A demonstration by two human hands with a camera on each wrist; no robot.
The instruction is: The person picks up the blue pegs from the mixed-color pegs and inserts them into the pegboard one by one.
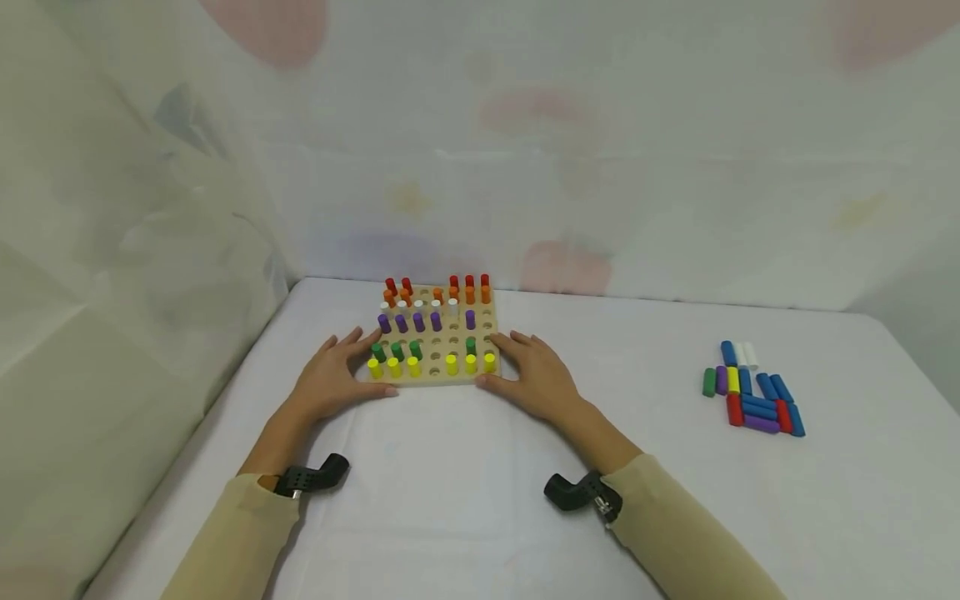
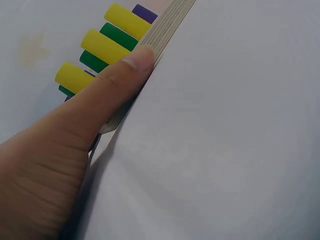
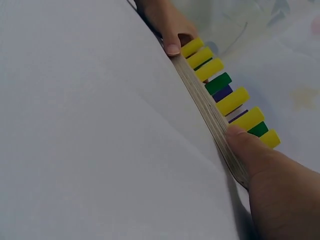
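Both hands, left and right, grip the pegboard by its near corners; tilting it could spill pegs.

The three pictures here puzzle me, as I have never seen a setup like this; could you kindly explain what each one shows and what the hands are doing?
There is no machine: a person works with two bare hands and wears three cameras. The wide picture comes from the head, looking down on a white-covered table. The two close pictures come from cameras strapped to the wrists.

On the table lies a wooden pegboard with rows of upright pegs in red, orange, white, purple, green and yellow; many holes are empty. The left hand holds the board's left side, its thumb against the near edge, and the right hand holds the right side the same way. Off to the right a pile of loose pegs, mostly blue, lies on the cloth.

The wrist views show each thumb on the board's layered edge, with the yellow pegs standing behind it.
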